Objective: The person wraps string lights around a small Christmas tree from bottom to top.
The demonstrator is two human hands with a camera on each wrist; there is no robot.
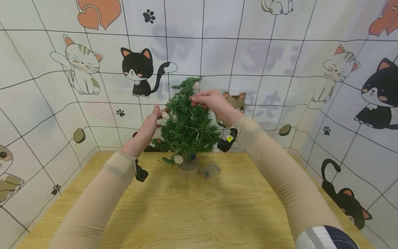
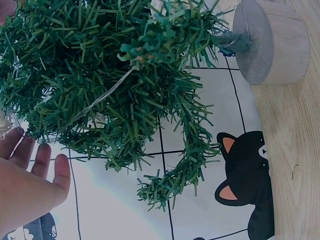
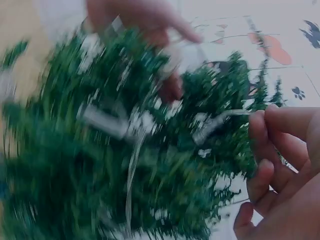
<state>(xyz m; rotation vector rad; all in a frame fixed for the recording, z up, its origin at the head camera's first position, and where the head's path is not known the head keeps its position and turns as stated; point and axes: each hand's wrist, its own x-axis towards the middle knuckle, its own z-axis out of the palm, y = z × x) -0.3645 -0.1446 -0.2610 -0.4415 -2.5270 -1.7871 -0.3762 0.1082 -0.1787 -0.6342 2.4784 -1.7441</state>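
Observation:
A small green artificial Christmas tree [image 1: 191,129] stands upright on a round wood-look base [image 1: 188,170]. My right hand [image 1: 216,105] is at its upper right side, where thumb and forefinger pinch a thin clear wire [image 3: 239,112] of a light string. White woven balls sit on the branches: one ball [image 1: 196,85] near the top, another ball [image 1: 165,115] at the left and a third ball [image 1: 178,159] low down. My left hand [image 1: 147,129] reaches to the left side, its relaxed fingers [image 2: 42,156] at the branches, partly hidden by them in the head view.
A small flat translucent box [image 1: 210,171] lies on the wooden table [image 1: 199,211] just right of the base. Close behind the tree hangs a white cloth [image 1: 248,55] with cats and grid lines; it also encloses both sides. Something dark blue [image 1: 193,156] shows above the base.

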